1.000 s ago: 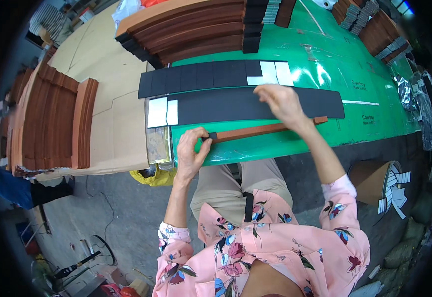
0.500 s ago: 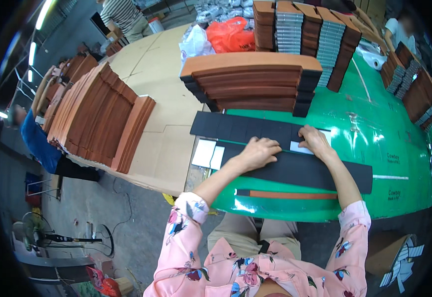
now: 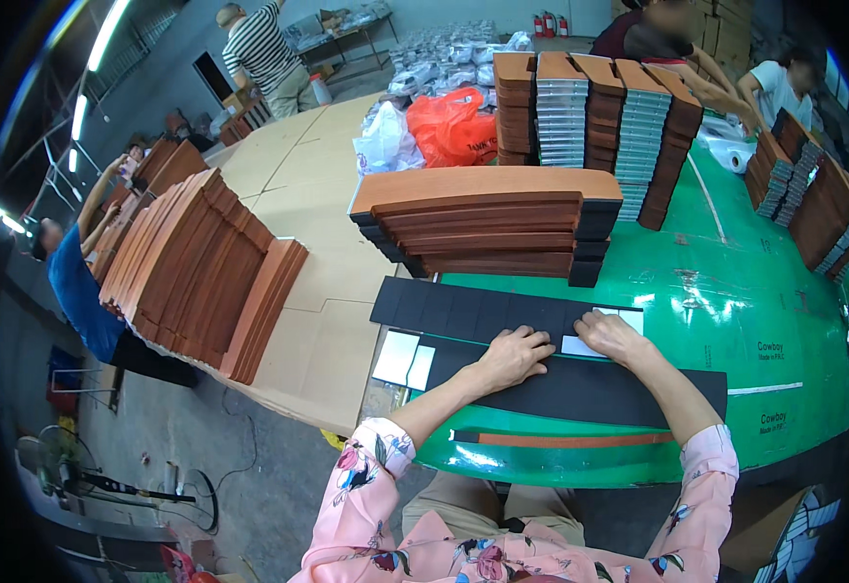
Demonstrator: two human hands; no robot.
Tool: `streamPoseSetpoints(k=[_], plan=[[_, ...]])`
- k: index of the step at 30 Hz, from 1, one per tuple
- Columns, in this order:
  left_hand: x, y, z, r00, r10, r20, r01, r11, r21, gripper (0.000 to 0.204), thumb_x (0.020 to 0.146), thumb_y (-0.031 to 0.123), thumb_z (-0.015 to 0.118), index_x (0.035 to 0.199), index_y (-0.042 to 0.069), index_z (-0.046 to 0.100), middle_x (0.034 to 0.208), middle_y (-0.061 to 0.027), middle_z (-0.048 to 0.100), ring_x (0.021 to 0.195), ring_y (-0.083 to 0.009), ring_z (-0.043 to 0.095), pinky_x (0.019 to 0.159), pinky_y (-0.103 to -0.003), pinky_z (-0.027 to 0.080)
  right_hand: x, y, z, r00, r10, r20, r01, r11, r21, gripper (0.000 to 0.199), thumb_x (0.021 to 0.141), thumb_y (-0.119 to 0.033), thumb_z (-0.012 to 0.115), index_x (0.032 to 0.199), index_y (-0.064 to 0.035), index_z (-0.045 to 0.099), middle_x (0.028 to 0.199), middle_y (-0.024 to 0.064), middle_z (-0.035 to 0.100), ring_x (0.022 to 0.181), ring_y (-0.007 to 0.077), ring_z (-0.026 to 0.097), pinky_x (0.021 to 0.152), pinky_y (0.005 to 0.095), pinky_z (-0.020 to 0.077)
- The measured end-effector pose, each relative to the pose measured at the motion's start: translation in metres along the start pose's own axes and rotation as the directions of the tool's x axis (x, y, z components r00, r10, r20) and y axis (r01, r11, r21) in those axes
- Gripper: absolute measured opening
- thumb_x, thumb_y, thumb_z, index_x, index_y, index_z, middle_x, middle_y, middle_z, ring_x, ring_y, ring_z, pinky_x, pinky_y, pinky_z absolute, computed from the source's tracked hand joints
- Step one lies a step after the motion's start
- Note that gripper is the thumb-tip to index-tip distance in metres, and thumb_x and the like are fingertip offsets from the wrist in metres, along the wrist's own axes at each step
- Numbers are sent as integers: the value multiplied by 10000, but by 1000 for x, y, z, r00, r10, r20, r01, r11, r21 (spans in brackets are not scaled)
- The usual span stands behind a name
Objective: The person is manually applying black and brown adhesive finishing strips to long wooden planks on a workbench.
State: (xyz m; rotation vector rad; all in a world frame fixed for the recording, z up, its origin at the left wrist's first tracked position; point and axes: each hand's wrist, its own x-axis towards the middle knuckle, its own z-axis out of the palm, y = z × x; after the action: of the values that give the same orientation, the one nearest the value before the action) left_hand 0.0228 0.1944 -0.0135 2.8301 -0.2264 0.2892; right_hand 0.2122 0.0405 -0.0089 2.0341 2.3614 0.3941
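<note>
My left hand (image 3: 515, 358) rests with bent, bunched fingers where two rows of black pieces meet; its fingertips are partly hidden. My right hand (image 3: 611, 335) has its fingers curled down on a black piece at the right end of the far row, beside a white rectangle (image 3: 574, 346). That far row of overlapping flat black pieces (image 3: 463, 307) lies slightly aslant. Nearer to me is a second row of black pieces (image 3: 589, 391), passing under both my wrists. White rectangular ends (image 3: 397, 356) show at its left end. A thin brown strip (image 3: 565, 439) lies closest to me.
Brown curved panels with black ends (image 3: 483, 189) are stacked just beyond the rows. Taller brown and silver stacks (image 3: 560, 107) stand behind, with a red bag (image 3: 451, 126) beside them. Brown panels (image 3: 196, 272) lean together on cardboard (image 3: 317, 311) at left. Several people work around.
The view has tilted upward, so the table and stacks sit lower in the picture. My hands stay at nearly the same place on the black pieces, the right fingers slightly more bunched.
</note>
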Motion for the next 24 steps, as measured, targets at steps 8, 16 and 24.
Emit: streamPoseSetpoints(k=[8,16,24], plan=[[-3,3,-1,1000,-16,8,15,999,47,382,808,283,641,1139,98,601,1170,-67,544,1070,-270,533,851,-397,494,0,4,1,998,64,-22,-62,995,84,71,706,-26,575,777,-23,577,769,126,608,766,268,642,633,344,542],[1,3,-9,988,-72,140,71,997,14,351,873,269,580,1186,110,575,1219,-86,528,1109,-277,523,892,-408,474,-17,-17,-66,684,703,195,-565,340,752,92,870,-52,523,863,21,579,807,174,666,734,242,681,642,326,539],[-37,89,-92,943,-177,-283,-18,819,-574,224,866,172,609,1017,7,620,937,-133,610,903,-287,604,794,-348,475,-66,-102,-136,742,653,154,-320,142,937,107,819,-45,636,886,37,622,793,98,680,727,130,644,657,251,507]])
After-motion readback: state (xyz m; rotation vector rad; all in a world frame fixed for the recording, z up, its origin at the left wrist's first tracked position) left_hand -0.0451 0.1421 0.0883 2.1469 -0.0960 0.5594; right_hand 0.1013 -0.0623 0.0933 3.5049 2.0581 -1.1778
